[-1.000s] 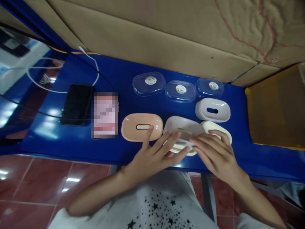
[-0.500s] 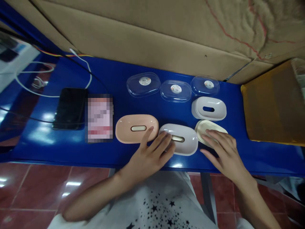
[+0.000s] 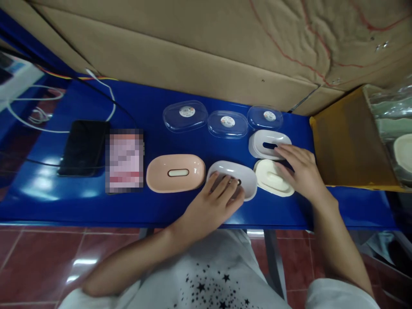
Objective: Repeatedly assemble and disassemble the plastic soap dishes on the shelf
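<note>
My left hand (image 3: 214, 204) rests over a pale grey oval dish (image 3: 249, 183), its bent fingers covering most of the centre slot. My right hand (image 3: 300, 171) has its fingers apart, their tips at the right side of a white slotted oval dish (image 3: 257, 146). Below that dish lies a cream oval piece (image 3: 273, 182) with a raised bar. To the left sits a peach oval dish (image 3: 157, 174) with a cream bar in its slot. Whether my left hand grips anything is hidden.
Three clear oval lids (image 3: 172, 122) with round stickers lie along the back. A black phone (image 3: 84, 148) and a blurred pink packet (image 3: 125, 161) are at left. An open cardboard box (image 3: 346, 141) stands at right, near cardboard sheeting.
My right hand has moved up from the cream piece to the white slotted dish. The fingers of my left hand have shifted further over the grey dish. The view has shifted right.
</note>
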Demonstrator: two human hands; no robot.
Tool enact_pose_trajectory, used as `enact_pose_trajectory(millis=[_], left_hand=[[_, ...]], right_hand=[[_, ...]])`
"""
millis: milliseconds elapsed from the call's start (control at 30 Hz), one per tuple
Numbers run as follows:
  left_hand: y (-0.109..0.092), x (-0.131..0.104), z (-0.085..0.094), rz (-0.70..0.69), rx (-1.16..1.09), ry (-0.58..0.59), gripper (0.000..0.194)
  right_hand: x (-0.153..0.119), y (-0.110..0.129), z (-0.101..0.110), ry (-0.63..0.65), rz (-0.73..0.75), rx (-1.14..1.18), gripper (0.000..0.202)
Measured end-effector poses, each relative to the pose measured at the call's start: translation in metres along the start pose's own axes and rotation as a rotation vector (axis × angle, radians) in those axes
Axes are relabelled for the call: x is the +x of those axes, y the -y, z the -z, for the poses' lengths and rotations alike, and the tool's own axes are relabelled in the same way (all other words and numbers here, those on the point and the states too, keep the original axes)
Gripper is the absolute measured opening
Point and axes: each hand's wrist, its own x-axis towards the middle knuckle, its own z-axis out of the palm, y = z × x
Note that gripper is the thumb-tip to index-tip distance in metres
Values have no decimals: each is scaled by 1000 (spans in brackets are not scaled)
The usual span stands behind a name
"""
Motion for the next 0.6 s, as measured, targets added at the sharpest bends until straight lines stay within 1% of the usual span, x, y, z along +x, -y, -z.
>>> enact_pose_trajectory(millis=[100, 167, 233, 300, 433, 533, 600], left_hand=[[3, 3, 2, 18, 4, 20, 33], [5, 3, 2, 15, 2, 23, 35], [6, 2, 1, 11, 0, 14, 36], [7, 0, 0, 9, -3, 11, 36], [8, -2, -1, 8, -28, 11, 38], [8, -1, -1, 18, -45, 1, 37], [7, -1, -1, 27, -57, -6, 38]], right_hand=[[9, -13, -4, -21, 41, -44, 39], [9, -12, -3, -97, 46, -69, 36], [4, -6, 2, -175, 34, -103, 34], [-7, 3, 10, -214, 22, -127, 36], [-44, 20, 25, -199, 24, -94, 52], [-71, 28, 27, -187, 7, -80, 54], [-82, 31, 23, -166, 7, -77, 53]])
